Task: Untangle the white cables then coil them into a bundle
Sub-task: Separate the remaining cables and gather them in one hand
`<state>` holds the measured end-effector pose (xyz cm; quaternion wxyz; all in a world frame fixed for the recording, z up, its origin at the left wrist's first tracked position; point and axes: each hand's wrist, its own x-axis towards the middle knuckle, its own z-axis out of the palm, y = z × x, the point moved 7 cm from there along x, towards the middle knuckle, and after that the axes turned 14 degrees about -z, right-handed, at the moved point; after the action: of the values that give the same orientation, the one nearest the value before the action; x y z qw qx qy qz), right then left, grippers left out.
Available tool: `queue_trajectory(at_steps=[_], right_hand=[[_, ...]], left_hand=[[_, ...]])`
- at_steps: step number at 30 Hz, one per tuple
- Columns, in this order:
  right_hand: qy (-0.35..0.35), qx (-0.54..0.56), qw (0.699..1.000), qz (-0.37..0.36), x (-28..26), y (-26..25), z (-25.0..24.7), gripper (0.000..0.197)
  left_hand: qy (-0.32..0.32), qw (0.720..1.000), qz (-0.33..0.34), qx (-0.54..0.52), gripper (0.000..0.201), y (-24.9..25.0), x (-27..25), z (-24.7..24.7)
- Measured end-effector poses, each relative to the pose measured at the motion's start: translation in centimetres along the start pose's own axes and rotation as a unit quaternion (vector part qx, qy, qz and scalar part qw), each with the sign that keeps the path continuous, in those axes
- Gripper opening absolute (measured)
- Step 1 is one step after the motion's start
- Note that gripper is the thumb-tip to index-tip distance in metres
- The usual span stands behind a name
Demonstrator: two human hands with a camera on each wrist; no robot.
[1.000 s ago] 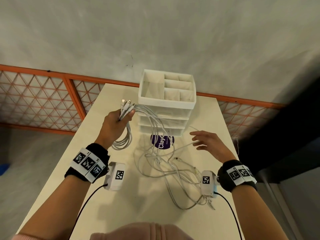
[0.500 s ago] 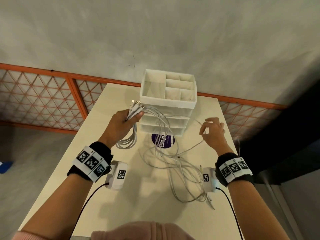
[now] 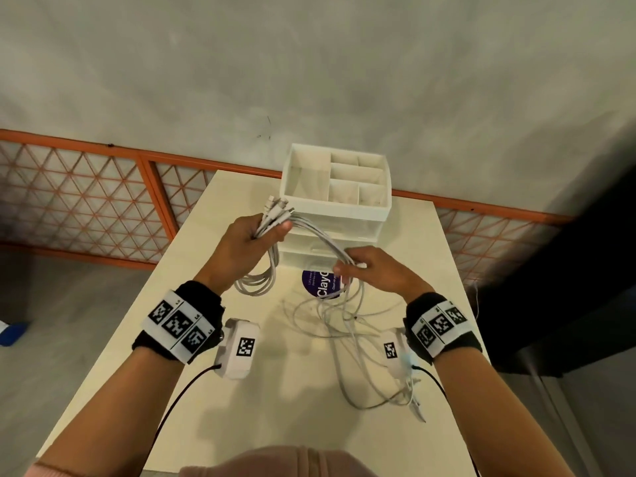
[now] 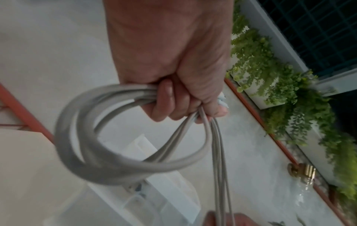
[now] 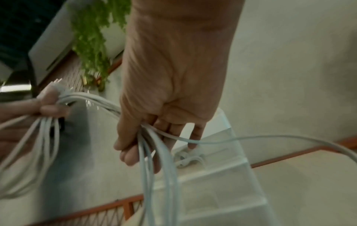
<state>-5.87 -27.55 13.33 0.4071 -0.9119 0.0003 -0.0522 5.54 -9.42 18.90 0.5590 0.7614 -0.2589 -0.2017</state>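
The person's left hand is raised above the cream table, fingers curled tight round a gathered bunch of the white cables. The plug ends stick out past the thumb toward 12 o'clock, and a coiled loop hangs below the fist toward 6 o'clock. In the left wrist view the fist closes on the strands where the blurred loop swings out to 8 o'clock.

From that fist the cables arc toward 4 o'clock into the right hand, which pinches several strands between thumb and fingers. In the right wrist view the right hand has the thumb pressed against the forefinger with the strands dropping down between them, and one strand loops off to 3 o'clock.

Below the right hand, the loose remainder of the cables lies tangled on the table, trailing toward 5 o'clock near the right wrist.

A white drawer organiser with open top compartments stands at the table's far edge, at 12 o'clock from both hands. A purple round label lies on the table in front of it, partly hidden by the right hand
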Motion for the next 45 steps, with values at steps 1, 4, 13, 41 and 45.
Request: queue_trajectory(at_steps=[1,4,13,41,45], right_hand=[[-0.01,0.01,1.0,0.009,-0.4,0.6,0.2,0.021],[-0.009,0.083,0.996,0.01,-1.0,0.7,0.4,0.033],[0.055,0.049,0.996,0.056,-0.1,-0.6,-0.3,0.044],[0.353,0.112,0.924,0.091,-3.2,2.1,-2.2,0.046],[0.215,0.208,0.954,-0.033,-1.2,1.1,0.7,0.016]], left_hand=[[0.01,1.0,-0.014,-0.01,0.033,-0.7,0.1,-0.4],[0.035,0.997,-0.062,-0.033,0.033,-3.3,0.2,-1.1],[0.093,0.978,-0.189,0.0,0.037,-9.5,-0.6,-1.0],[0.078,0.994,0.063,0.033,0.032,-0.4,1.4,2.3],[0.098,0.991,0.088,0.027,0.03,1.0,0.9,2.1]])
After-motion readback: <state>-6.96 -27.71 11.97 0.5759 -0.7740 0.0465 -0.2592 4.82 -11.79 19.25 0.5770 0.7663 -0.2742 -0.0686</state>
